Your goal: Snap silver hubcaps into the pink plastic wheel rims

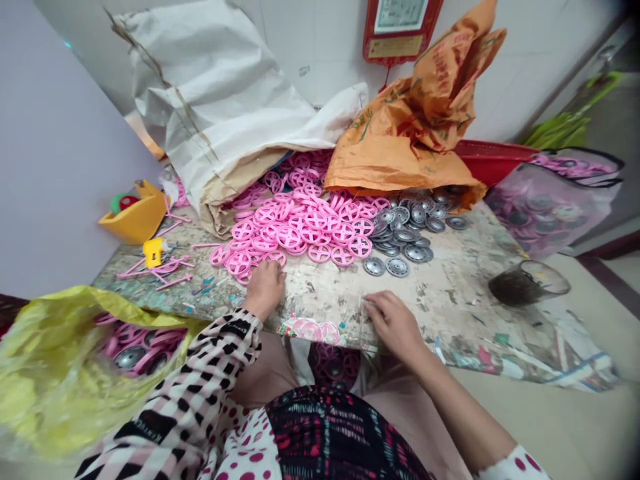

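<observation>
At the near edge of a heap of pink plastic spoked wheels [305, 223], my left hand [266, 288] has its fingers curled down on one pink wheel [277, 257]. The fingertips are partly hidden there. My right hand [395, 323] rests near the table's front edge, fingers stretched forward and apart, holding nothing I can see. Beyond it lie grey wheel discs [406, 230], two of them flat at the near side of their pile. Both piles spread from the mouths of a white sack [215, 93] and an orange sack [400, 147].
Pink rods [160, 272] lie at the left beside a yellow holder [137, 217]. A dark-filled cup [527, 283] stands at the right on the worn table [320, 303]. A yellow bag [55, 367] hangs low at the left; a clear bag [545, 207] of wheels is at the right.
</observation>
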Tool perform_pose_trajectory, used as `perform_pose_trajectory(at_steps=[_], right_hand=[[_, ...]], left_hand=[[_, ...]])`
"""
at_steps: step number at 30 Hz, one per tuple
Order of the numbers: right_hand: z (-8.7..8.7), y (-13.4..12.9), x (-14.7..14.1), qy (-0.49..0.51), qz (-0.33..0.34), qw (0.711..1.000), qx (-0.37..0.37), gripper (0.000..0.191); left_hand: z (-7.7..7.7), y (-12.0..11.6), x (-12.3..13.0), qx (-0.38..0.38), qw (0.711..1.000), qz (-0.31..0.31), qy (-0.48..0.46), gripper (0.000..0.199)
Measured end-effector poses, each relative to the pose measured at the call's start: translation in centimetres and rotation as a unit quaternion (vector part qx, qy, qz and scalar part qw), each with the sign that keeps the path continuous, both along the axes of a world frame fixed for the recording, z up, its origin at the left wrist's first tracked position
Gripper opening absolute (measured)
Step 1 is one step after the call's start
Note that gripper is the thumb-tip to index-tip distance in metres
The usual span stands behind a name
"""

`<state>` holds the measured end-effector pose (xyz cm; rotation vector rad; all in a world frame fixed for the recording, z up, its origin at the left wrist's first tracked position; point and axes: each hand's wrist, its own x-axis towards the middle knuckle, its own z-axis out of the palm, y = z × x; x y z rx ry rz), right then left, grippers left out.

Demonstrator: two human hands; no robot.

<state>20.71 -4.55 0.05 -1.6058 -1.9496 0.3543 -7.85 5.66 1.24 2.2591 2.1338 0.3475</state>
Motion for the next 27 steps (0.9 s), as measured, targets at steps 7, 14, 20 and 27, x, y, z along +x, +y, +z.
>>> perform_pose_trajectory(at_steps=[7, 14, 20, 27], right_hand=[[0.0, 6.8, 1.4, -0.186, -0.117, 0.975, -0.007, 0.041], [-0.5, 5.9, 1.5, -0.270, -0.029, 0.962, -0.031, 0.034], [1.4, 4.3, 1.4, -0.242, 0.005, 0.967, -0.085, 0.029], [0.6, 4.8, 2.9, -0.063, -0.043, 0.991, -0.110, 0.033]], left_hand=[[0.4, 0.9, 0.0, -0.020, 1.000, 0.008, -0.016, 0.024], [0.2, 0.9, -0.2, -0.013, 1.000, 0.007, 0.010, 0.025], [0.6, 0.5, 0.0, -0.016, 1.000, -0.018, -0.010, 0.021], [1.0, -3.1, 2.4, -0.037, 0.908, -0.060, -0.412, 0.010]])
